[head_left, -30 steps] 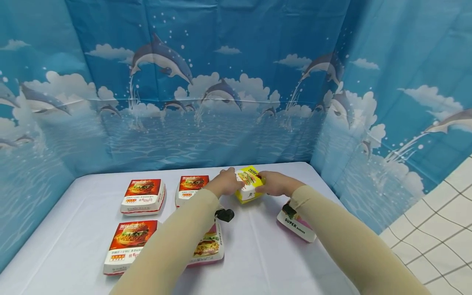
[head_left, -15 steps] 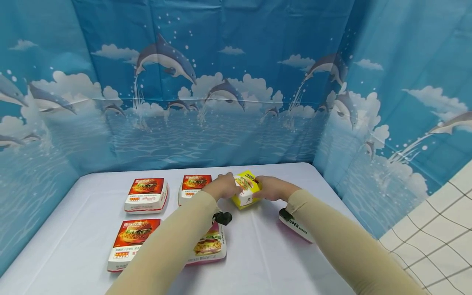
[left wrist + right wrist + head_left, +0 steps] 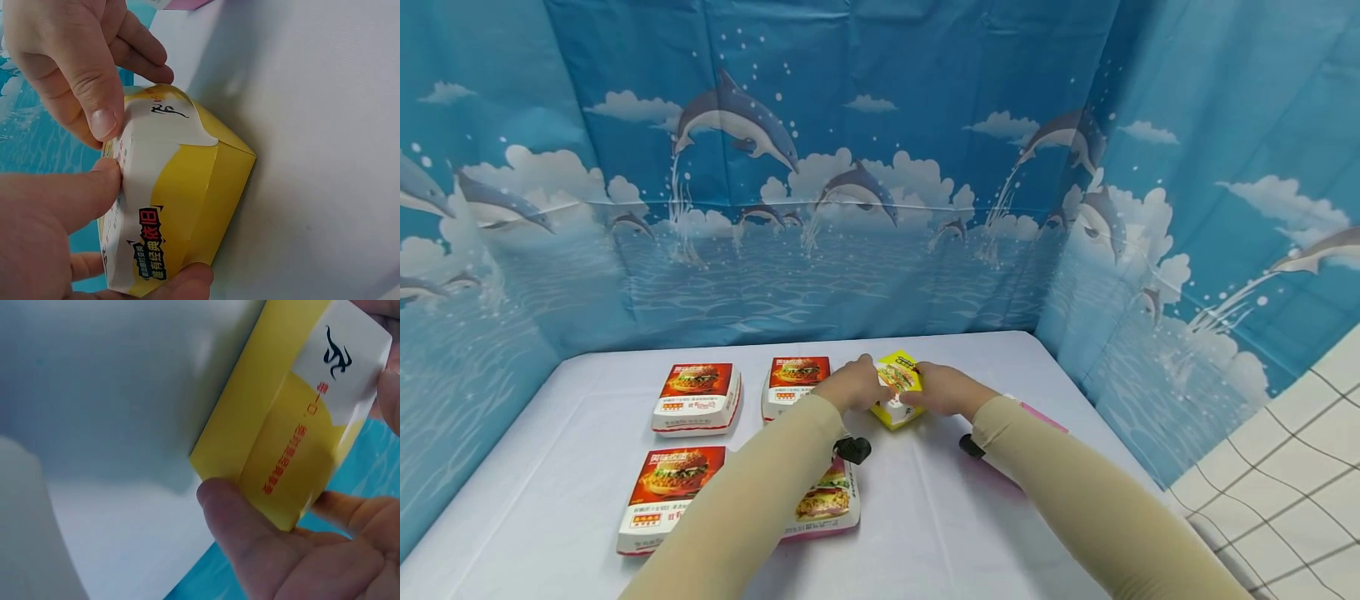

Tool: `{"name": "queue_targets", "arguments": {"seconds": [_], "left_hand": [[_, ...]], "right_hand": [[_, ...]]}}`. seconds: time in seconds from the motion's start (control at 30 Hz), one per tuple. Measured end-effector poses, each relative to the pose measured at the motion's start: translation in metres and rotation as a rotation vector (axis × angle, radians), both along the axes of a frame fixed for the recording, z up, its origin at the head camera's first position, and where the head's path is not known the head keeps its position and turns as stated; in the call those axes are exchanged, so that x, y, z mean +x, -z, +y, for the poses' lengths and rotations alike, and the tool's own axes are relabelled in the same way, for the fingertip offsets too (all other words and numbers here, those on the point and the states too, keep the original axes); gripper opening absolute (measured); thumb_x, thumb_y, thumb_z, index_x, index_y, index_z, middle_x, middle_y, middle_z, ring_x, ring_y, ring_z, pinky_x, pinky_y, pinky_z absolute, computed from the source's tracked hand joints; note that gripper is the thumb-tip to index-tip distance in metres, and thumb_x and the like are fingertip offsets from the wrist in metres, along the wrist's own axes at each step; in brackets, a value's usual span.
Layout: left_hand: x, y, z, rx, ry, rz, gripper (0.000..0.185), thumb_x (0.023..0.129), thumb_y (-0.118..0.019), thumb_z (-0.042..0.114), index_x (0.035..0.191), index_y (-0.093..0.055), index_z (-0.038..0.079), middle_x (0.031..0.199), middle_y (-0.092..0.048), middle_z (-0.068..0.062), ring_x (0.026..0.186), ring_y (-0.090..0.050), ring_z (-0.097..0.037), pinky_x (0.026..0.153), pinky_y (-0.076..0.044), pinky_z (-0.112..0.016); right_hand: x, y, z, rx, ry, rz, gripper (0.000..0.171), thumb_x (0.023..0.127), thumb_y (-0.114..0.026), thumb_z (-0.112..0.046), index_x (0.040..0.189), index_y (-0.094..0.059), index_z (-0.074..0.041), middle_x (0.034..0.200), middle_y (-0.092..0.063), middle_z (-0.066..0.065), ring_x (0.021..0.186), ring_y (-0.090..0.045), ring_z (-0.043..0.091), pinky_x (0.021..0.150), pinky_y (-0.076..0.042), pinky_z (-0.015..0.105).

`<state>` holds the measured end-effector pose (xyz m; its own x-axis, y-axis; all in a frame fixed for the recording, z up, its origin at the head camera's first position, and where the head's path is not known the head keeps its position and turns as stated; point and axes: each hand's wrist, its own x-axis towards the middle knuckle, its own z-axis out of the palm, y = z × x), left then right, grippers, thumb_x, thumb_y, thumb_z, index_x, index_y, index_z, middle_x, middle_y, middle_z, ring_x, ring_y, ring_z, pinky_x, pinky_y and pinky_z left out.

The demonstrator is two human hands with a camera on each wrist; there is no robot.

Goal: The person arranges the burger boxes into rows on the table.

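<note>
Both hands are closed on the yellow burger box (image 3: 898,387), which sits at the far middle of the white table (image 3: 925,517), just right of the nearest red burger box (image 3: 793,379) in the back row. The left hand (image 3: 850,387) grips the box's left side, thumb on the white upper panel and a finger curled under the lower edge (left wrist view). The right hand (image 3: 943,390) grips the right side, thumb against the yellow wall and fingers wrapped behind.

Judgement: the step in hand appears to be squaring and shutting the carton. The thumbs should press along the seam, not the thin panel centres, which would likely dent. The base should stay flat on the table, with equal pressure from both sides so the box does not skew.

Left of the yellow box lie three more printed boxes; a pink-edged box (image 3: 1045,421) lies right of it, largely hidden by the right sleeve.
</note>
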<state>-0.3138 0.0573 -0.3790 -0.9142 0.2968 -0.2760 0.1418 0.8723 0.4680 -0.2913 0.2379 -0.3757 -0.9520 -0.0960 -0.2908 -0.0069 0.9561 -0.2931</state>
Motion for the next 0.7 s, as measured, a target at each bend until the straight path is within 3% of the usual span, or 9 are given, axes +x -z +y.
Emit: {"name": "queue_targets", "arguments": {"seconds": [0.43, 0.7], "left_hand": [[0.0023, -0.0005, -0.0003, -0.007, 0.024, -0.012, 0.084, 0.101, -0.069, 0.048, 0.160, -0.031, 0.001, 0.141, -0.060, -0.018, 0.108, -0.061, -0.024, 0.105, -0.052, -0.041], [0.0041, 0.0002, 0.0014, 0.006, 0.010, -0.017, 0.086, 0.100, -0.070, 0.047, 0.160, -0.030, 0.001, 0.140, -0.060, -0.019, 0.105, -0.061, -0.025, 0.102, -0.054, -0.041]], "right_hand": [[0.0007, 0.0003, -0.0037, 0.033, 0.017, 0.011, 0.087, 0.100, -0.067, -0.051, 0.162, -0.035, 0.001, 0.160, -0.050, 0.019, 0.144, -0.052, 0.034, 0.122, -0.040, 0.051], [0.0074, -0.0035, -0.0096, 0.093, 0.027, 0.099, 0.076, 0.097, -0.075, -0.045, 0.151, -0.052, 0.002, 0.146, -0.063, 0.018, 0.129, -0.062, 0.032, 0.115, -0.047, 0.049]]}}
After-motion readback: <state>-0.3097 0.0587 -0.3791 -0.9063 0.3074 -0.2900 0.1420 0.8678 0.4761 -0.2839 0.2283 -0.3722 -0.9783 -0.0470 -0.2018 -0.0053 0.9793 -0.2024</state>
